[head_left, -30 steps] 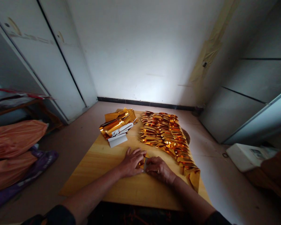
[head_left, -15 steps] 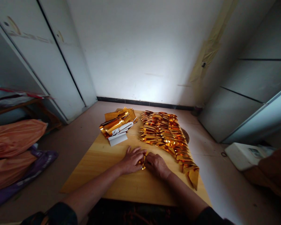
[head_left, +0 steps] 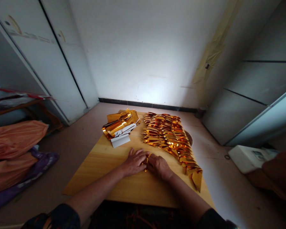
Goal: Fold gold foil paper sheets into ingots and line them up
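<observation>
Two hands, left hand (head_left: pixel 134 162) and right hand (head_left: pixel 158 165), pinch a small gold foil piece (head_left: pixel 146 161) between them, pressed on wooden table (head_left: pixel 105 165), beside folded foil row (head_left: pixel 171 140); foil sheet stack (head_left: pixel 120 126) further back.

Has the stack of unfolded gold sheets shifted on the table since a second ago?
No. The stack of gold sheets sits at the same far-left spot on the table.

Table (head_left: pixel 102 165): standing on the floor, before the wall.
Stack of sheets (head_left: pixel 120 127): lying at its far left.
Row of folded pieces (head_left: pixel 173 140): running along its right side.
Hands: left hand (head_left: pixel 133 163) and right hand (head_left: pixel 158 165) resting together at the centre, a small piece (head_left: pixel 145 162) lying between them.
Bags (head_left: pixel 14 149): lying on the floor, left.
</observation>
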Motion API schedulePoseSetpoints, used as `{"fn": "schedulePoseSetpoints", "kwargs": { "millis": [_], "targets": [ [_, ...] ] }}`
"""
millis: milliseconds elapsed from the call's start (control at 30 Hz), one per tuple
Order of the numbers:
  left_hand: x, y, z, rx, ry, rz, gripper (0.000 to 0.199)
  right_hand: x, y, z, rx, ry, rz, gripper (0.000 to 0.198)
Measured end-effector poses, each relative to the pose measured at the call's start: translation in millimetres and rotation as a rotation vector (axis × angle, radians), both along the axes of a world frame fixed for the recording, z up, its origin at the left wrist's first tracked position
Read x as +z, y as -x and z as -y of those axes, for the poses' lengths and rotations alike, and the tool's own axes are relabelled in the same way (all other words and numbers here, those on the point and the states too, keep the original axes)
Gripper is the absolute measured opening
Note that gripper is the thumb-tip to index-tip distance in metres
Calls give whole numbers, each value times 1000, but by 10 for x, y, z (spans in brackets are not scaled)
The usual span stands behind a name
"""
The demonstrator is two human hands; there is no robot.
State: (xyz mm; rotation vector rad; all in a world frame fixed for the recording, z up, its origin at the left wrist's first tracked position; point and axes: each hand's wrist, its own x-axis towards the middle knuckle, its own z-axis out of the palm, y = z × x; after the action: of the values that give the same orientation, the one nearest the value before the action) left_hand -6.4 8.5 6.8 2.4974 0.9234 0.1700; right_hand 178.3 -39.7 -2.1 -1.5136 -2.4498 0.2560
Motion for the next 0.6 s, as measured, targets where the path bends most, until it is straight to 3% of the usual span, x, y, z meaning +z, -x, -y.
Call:
{"fn": "schedulePoseSetpoints", "kwargs": {
  "millis": [133, 267, 433, 600],
  "targets": [
    [-53, -8, 6, 7, -23, 33, 37, -48, 0, 6, -37, -9, -73, 7],
    [-62, -30, 33, 29, -51, 46, 28, -105, 11, 56, -103, -65, -224, 5],
    [-38, -51, 61, 50, -71, 51, 16, -165, 38, 145, -233, -113, -434, 13],
    [-44, -44, 80, 54, -74, 53, 12, -173, -17, 143, -245, -173, -530, 18]
  ]
}}
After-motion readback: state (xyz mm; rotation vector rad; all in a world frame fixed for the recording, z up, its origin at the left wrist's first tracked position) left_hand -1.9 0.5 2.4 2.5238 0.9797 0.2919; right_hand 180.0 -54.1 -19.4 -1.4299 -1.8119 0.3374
